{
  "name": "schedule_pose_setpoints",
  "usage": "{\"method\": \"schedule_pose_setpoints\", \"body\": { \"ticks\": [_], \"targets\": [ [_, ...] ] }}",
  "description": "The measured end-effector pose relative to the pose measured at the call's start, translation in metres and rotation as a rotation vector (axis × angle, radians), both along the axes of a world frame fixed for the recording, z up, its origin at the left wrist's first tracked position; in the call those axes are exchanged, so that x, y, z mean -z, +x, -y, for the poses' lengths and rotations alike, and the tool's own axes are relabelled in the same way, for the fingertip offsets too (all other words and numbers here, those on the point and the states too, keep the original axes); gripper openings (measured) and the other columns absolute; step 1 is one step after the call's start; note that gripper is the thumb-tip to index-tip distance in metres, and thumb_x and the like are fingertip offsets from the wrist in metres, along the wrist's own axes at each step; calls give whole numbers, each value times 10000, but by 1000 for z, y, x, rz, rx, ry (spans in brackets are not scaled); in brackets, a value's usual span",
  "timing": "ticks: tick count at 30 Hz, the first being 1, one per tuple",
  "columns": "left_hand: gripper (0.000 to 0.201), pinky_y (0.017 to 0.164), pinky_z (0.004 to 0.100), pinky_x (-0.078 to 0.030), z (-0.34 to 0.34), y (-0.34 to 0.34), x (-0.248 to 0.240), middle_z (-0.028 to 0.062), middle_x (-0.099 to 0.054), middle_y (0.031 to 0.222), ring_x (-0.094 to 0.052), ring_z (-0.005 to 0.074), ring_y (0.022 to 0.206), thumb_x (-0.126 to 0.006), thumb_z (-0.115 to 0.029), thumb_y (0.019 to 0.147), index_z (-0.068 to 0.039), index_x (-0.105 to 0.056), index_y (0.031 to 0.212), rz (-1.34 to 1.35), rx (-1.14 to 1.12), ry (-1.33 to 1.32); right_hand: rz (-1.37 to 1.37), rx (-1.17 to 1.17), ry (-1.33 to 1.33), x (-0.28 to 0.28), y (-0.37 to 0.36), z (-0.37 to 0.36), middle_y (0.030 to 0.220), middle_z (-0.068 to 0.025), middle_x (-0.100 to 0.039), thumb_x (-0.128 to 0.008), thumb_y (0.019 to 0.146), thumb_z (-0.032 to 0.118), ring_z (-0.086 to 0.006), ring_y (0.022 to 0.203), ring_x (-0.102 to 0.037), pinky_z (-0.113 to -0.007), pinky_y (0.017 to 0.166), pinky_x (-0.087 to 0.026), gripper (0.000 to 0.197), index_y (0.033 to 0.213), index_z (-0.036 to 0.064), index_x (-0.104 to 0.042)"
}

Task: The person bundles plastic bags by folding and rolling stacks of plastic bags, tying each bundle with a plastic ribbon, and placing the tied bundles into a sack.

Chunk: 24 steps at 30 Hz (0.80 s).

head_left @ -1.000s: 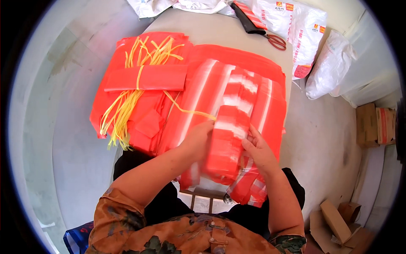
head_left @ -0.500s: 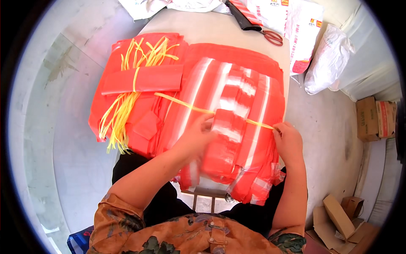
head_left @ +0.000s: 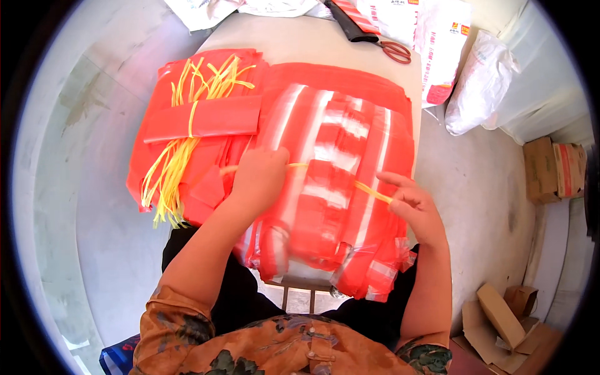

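Observation:
Red-and-white striped plastic bags lie in a thick stack before me. A narrower folded bundle of the same bags rests on top. A yellow plastic tie strip runs crosswise beneath that bundle and comes out on both sides. My right hand pinches the strip's right end between thumb and fingertips, its other fingers lifted. My left hand is closed around the strip's left part, back of the hand upward, hiding most of its fingers.
On the left, a red plastic pile carries a rolled red sheet around a bunch of yellow strips. Red-handled scissors lie at the table's far edge. White sacks and cardboard boxes stand to the right.
My left hand has moved left from beside the narrow bundle and closed on the strip's left part. My right hand has shifted slightly left and down, still pinching its end.

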<state>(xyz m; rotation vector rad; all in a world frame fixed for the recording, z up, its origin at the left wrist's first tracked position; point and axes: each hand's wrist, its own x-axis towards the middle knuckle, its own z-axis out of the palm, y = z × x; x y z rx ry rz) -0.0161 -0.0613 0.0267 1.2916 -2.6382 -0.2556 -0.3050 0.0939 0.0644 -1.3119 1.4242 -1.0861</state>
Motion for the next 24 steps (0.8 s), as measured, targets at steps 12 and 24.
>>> {"method": "schedule_pose_setpoints", "body": {
  "ticks": [12, 24],
  "targets": [
    [143, 758, 257, -522, -5, -2, -18, 51, -708, 919, -638, 101, 811, -568, -53, 936, 5, -675, 1010, -841, 8, 1255, 819, 72, -215, 9, 21, 16, 1070, -138, -679, -439, 991, 192, -240, 1099, -617, -394, 1036, -434, 299, 1031, -21, -646],
    [218, 735, 383, -522, -44, -17, -15, 72, -673, 1005, -652, 292, 879, -700, -69, 753, -89, -710, 971, -534, 459, -77, -196, 15, -254, 18, 66, 17, 993, -106, -663, -622, 829, -61, -218, 933, -637, -328, 831, -509, 235, 1049, 8, -668]
  ]
}}
